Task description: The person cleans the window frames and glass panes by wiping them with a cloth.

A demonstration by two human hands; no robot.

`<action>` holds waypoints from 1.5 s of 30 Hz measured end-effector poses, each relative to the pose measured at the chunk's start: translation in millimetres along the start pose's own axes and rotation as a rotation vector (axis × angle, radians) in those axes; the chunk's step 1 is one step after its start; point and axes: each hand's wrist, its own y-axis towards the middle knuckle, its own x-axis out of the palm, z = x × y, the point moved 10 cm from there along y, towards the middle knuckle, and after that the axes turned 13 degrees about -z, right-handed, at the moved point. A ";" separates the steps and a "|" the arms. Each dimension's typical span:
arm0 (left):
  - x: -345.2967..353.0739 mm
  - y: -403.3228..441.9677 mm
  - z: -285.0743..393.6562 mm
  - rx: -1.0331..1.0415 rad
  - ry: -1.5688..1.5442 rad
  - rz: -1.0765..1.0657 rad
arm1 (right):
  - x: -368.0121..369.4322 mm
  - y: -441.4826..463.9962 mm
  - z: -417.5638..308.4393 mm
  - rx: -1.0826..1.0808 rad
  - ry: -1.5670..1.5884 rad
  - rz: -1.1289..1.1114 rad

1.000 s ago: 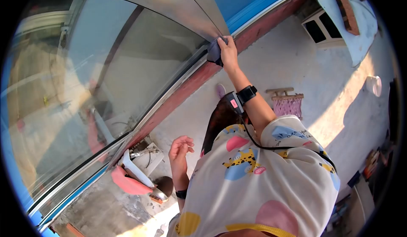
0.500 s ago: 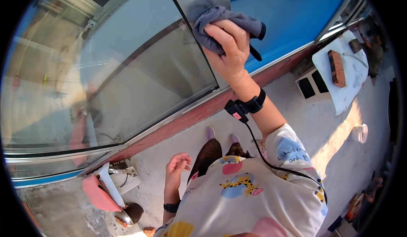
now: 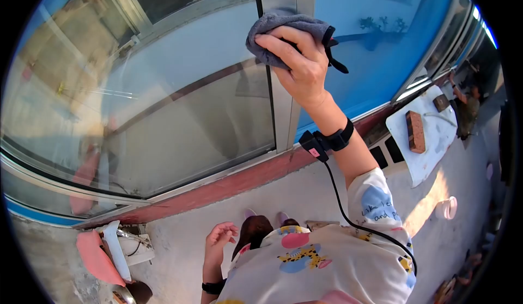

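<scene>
Fingers of my right hand (image 3: 302, 67) wrap round a bunched grey cloth (image 3: 272, 23), which lies against the upright metal frame (image 3: 283, 121) between a glass pane (image 3: 190, 108) and a blue panel (image 3: 381, 48). A black strip hangs from the cloth's right side. Low in view, my left hand (image 3: 220, 236) hangs beside my body with its fingers loosely curled and apart, holding nothing. A black strap with a small device and cable is on my right wrist.
At the right, a brick (image 3: 415, 132) lies on a pale board (image 3: 430, 113), with a pink-white bucket (image 3: 447, 208) below it. A red-pink object (image 3: 98, 258) and a white box (image 3: 136, 248) stand at the lower left. A red ledge (image 3: 218, 181) runs beneath the glass.
My right hand has moved up along the metal frame with the cloth, from its bottom corner. The camera view has turned and shifted. My left hand remains low beside my body.
</scene>
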 end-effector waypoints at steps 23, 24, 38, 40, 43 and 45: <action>-59.2 7.3 13.3 -0.016 0.021 -0.108 | -1.9 -15.9 -14.4 0.242 -0.273 -0.189; -57.0 10.7 15.1 0.009 0.018 -0.111 | -5.2 -0.7 -13.4 0.205 -0.295 -0.151; -22.1 57.5 27.3 0.077 -0.059 0.058 | 5.8 12.2 25.6 0.010 -0.139 -0.372; -15.0 71.5 27.0 0.105 -0.084 0.039 | -7.8 92.4 37.6 -0.086 -0.200 -0.280; 1.5 83.1 33.3 0.124 -0.090 0.014 | -30.6 213.9 58.8 -0.279 -0.355 -0.105; 6.6 88.0 29.4 0.140 -0.079 0.012 | -49.0 296.3 71.0 -0.191 -0.288 -0.163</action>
